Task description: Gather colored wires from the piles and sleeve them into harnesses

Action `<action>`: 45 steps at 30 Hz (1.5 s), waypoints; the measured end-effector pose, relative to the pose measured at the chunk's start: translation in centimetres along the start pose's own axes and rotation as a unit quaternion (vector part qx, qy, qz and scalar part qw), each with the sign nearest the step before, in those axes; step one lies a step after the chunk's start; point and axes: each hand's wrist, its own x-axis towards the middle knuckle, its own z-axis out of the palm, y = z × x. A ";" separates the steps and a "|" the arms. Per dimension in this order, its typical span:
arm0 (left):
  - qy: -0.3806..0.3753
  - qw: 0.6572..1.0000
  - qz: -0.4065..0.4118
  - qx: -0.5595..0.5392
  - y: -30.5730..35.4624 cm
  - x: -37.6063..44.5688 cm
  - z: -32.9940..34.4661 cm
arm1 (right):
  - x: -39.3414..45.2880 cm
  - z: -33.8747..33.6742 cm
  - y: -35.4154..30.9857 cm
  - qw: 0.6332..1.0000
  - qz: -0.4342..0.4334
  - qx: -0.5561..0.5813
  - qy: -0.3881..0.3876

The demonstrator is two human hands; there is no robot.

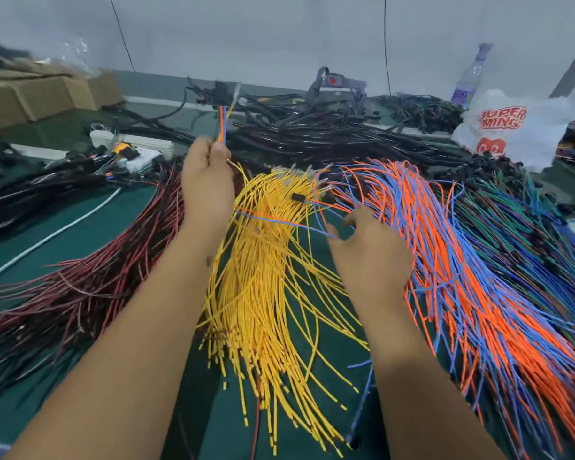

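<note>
Across the dark green work table (80, 227), largest first: a broad fan of mixed orange and blue thin insulated wires (462, 260) is lying from 2 to 5 o'clock, a spread of dark red and black wires (80, 293) is occupying 8 to 10 o'clock, and a sheaf of thin yellow insulated wires (263, 277) is running through the centre toward 6 o'clock. A heap of finished black-sleeved harnesses (329, 131) is sitting at 12 o'clock, with flat brown cardboard boxes (40, 91) at 10 o'clock and a white printed plastic bag (512, 127) at 2 o'clock.

Handling judgement: these wires are looking light, limp and springy, and they are likely to tangle and drag neighbours along when pulled. Taking hold near the terminal ends, at the far side of each pile, is probably giving the cleanest draw; a fingertip pinch should be enough.

Left hand (208, 180) is raised at 11 o'clock, fingers curled closed around a small gathered bundle of orange and blue wires (222, 126), whose ends are standing up above the fist; the tails are trailing across the yellow sheaf toward the right.

Right hand (369, 254) is hovering at the left edge of the orange and blue fan, at 3 o'clock, fingers bent and partly apart. A blue strand is passing by the fingertips (349, 222); whether it is pinched I cannot tell.

No sleeve is visible in either hand, so gathering appears to be the step in hand.
</note>
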 end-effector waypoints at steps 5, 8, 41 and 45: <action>0.085 0.996 -0.016 0.019 2.0 5.7 -3.4 | 1.3 -0.3 2.4 0.992 0.123 0.027 -0.025; 0.093 0.993 -0.066 -0.028 2.8 7.4 -4.3 | 1.8 -0.6 2.9 0.966 0.202 0.159 0.030; -0.301 0.941 -0.034 0.150 2.7 -3.8 10.2 | -1.0 -8.5 -3.1 0.741 -0.173 0.176 -0.625; -0.274 0.929 -0.233 -0.086 1.1 -5.9 12.2 | 1.1 -10.3 2.0 0.810 -0.093 0.286 -0.503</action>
